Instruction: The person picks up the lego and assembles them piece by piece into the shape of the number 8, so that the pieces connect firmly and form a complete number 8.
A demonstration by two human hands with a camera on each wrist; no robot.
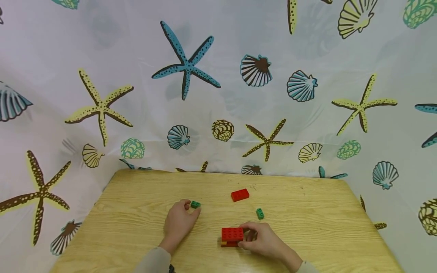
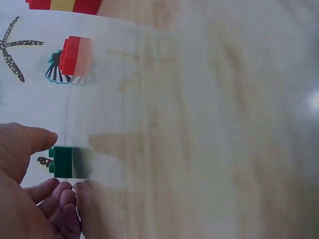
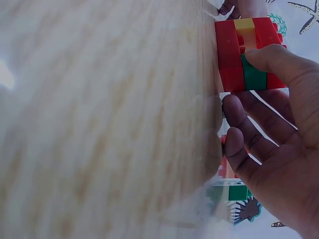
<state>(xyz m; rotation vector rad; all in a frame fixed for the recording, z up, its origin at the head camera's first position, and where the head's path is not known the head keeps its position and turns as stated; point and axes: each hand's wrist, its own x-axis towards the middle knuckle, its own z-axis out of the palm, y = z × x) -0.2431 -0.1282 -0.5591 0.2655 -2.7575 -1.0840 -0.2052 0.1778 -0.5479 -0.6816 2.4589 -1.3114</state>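
Note:
On the left, my left hand (image 1: 179, 222) reaches round a small green brick (image 1: 195, 204). In the left wrist view its thumb and fingers lie on opposite sides of that green brick (image 2: 63, 162), with small gaps. My right hand (image 1: 264, 239) grips the right end of a block stack (image 1: 232, 234). A red eight-stud brick tops this stack, and another red brick forms its base. Between them the right wrist view shows a yellow brick (image 3: 244, 25) and a green brick (image 3: 255, 74), with the thumb over the green one. The fingers pass behind the stack.
A loose red brick (image 1: 240, 195) lies farther back on the wooden table (image 1: 307, 212). Another small green brick (image 1: 260, 213) lies beyond the right hand. A white curtain (image 1: 222, 106) printed with starfish and shells surrounds the table's back and sides.

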